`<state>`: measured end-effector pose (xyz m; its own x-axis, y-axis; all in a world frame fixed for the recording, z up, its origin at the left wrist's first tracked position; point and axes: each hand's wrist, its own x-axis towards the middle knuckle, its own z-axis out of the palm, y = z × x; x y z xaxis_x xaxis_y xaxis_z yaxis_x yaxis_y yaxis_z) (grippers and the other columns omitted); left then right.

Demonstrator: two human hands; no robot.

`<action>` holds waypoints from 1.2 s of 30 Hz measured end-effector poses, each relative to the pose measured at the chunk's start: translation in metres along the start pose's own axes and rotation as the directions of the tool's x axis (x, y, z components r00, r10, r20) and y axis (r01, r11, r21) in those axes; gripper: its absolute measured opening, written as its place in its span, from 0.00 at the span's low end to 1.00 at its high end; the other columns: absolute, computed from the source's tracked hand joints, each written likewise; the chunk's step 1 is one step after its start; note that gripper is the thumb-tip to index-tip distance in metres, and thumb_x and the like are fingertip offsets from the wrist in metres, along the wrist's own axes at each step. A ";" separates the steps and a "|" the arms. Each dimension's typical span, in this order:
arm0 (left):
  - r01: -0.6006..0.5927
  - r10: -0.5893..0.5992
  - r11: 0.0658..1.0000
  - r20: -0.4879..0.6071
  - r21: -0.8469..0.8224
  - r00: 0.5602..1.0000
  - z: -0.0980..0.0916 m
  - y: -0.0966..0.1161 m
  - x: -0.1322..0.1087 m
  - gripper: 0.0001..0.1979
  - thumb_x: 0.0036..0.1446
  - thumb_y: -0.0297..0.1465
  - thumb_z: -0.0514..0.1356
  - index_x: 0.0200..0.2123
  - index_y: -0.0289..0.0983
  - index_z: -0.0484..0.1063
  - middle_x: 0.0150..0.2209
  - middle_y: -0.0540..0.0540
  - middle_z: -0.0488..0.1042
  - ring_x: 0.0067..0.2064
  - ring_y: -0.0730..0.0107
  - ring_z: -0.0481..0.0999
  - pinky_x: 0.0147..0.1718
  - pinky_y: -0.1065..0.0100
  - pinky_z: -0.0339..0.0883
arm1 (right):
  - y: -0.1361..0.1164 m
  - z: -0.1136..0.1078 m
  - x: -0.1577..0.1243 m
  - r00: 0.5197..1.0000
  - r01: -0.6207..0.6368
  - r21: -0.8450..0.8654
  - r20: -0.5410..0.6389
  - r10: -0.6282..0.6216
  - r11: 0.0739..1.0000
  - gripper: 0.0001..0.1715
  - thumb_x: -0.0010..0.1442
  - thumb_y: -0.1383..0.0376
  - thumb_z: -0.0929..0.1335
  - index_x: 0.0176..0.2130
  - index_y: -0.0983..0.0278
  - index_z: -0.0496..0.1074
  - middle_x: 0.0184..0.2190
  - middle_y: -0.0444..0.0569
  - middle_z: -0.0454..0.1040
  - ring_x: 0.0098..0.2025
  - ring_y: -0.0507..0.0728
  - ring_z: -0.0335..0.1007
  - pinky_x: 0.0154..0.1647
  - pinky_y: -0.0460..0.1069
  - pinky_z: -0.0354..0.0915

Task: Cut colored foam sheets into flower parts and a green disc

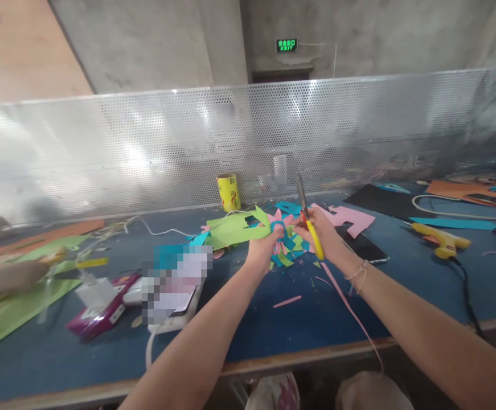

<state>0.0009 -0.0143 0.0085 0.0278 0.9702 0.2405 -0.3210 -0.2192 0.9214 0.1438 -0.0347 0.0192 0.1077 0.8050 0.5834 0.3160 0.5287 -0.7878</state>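
My left hand [263, 246] is closed on a paper flower with pink petals [279, 216] and a blue centre. In my right hand [327, 232] is a pair of scissors [315, 239] with yellow handles, its blades pointing up and away. The right fingertips come close to the flower's right side; whether they touch it I cannot tell. Green paper [234, 232] lies beside my left hand, and pink paper [352, 217] lies beyond my right. Blue and green scraps [288, 257] are heaped under the hands. A thin pink strip [350, 307] trails below my right wrist to the table edge.
A yellow glue gun [442, 239] lies at the right, its cord hanging over the edge. Near my left arm are a purple power strip [102, 319] and a partly pixelated phone. A yellow tin [229, 192] stands by the perforated metal divider [166, 148]. Another person's blurred arm [12, 279] reaches in.
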 end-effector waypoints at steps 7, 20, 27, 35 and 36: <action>0.058 -0.053 0.997 0.090 -0.054 0.995 0.010 0.003 -0.005 0.11 0.35 0.26 0.64 0.26 0.35 0.66 0.21 0.53 0.68 0.26 0.75 0.68 0.28 0.72 0.63 | 0.009 0.002 0.001 0.999 -0.040 -0.019 0.024 0.041 0.999 0.23 0.45 0.54 0.70 0.33 0.60 0.55 0.27 0.45 0.69 0.32 0.56 0.69 0.32 0.51 0.64; 0.121 -0.117 0.991 0.064 -0.056 0.991 0.011 -0.001 -0.002 0.13 0.33 0.31 0.67 0.21 0.34 0.65 0.16 0.54 0.65 0.18 0.79 0.63 0.17 0.75 0.56 | 0.017 0.007 0.000 0.998 -0.032 -0.171 0.051 0.041 0.985 0.16 0.47 0.63 0.68 0.35 0.61 0.57 0.28 0.43 0.68 0.30 0.53 0.68 0.32 0.49 0.62; 0.223 -0.221 0.975 -0.065 0.018 0.973 0.001 -0.004 0.004 0.10 0.31 0.27 0.65 0.21 0.32 0.67 0.14 0.53 0.65 0.15 0.78 0.63 0.14 0.75 0.55 | 0.000 0.013 -0.009 0.983 0.102 -0.299 0.177 -0.050 0.949 0.16 0.46 0.74 0.62 0.37 0.61 0.57 0.31 0.45 0.69 0.35 0.54 0.67 0.34 0.48 0.60; 0.148 -0.149 0.989 -0.094 -0.023 0.984 -0.005 -0.007 0.011 0.14 0.35 0.31 0.66 0.20 0.35 0.62 0.13 0.56 0.63 0.13 0.80 0.61 0.12 0.76 0.54 | 0.006 0.016 -0.002 0.998 0.050 -0.242 -0.027 -0.058 0.969 0.12 0.47 0.69 0.62 0.34 0.61 0.57 0.28 0.45 0.68 0.30 0.54 0.66 0.32 0.48 0.60; 0.154 -0.157 0.988 -0.111 -0.030 0.981 -0.006 -0.006 0.011 0.14 0.35 0.31 0.67 0.20 0.35 0.62 0.14 0.55 0.64 0.14 0.79 0.62 0.12 0.76 0.54 | 0.008 0.014 -0.001 0.997 0.034 -0.237 -0.065 -0.051 0.971 0.12 0.46 0.69 0.62 0.34 0.61 0.57 0.28 0.45 0.68 0.30 0.54 0.66 0.33 0.48 0.60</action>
<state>-0.0023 -0.0016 0.0043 -0.0277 0.9979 0.0578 -0.3411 -0.0638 0.9379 0.1331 -0.0271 0.0096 0.1526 0.7577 0.6345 0.5338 0.4771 -0.6981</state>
